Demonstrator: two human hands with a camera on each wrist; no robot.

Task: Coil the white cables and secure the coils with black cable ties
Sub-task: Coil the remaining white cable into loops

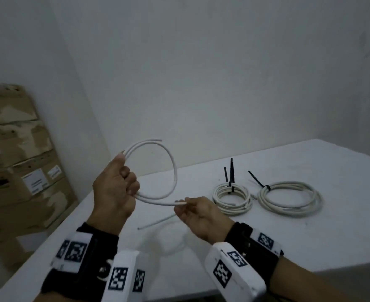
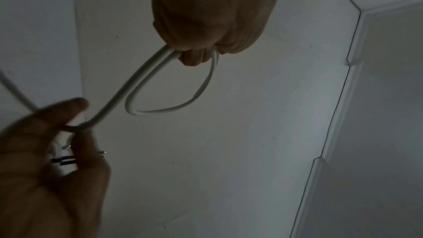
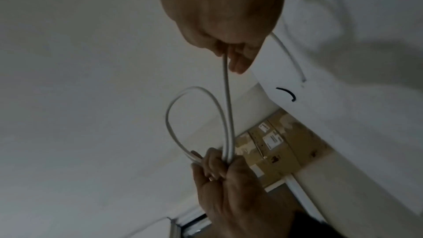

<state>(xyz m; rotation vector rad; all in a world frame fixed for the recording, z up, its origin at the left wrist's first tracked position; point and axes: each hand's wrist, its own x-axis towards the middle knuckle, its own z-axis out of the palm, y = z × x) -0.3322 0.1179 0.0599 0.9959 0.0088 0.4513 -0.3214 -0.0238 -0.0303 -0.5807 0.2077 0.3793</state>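
Observation:
My left hand [image 1: 129,182] is raised above the table's left part and grips a white cable [image 1: 176,173] bent into a loop of about two turns. From that fist a straight strand runs right to my right hand [image 1: 183,203], which pinches it between thumb and fingers. The cable's loose tail [image 1: 155,222] hangs below to the table. In the left wrist view the left hand [image 2: 201,50] holds the loop [image 2: 160,110]. The right wrist view has the right hand [image 3: 231,55] pinching the strand [image 3: 226,97]. A loose black cable tie [image 3: 287,93] lies on the table.
Two coiled white cables [image 1: 232,199] [image 1: 289,199] lie on the white table [image 1: 310,247] to the right, each bound with black ties [image 1: 230,177] [image 1: 258,182] sticking up. Cardboard boxes [image 1: 16,171] are stacked on the floor left of the table. A wall stands close behind.

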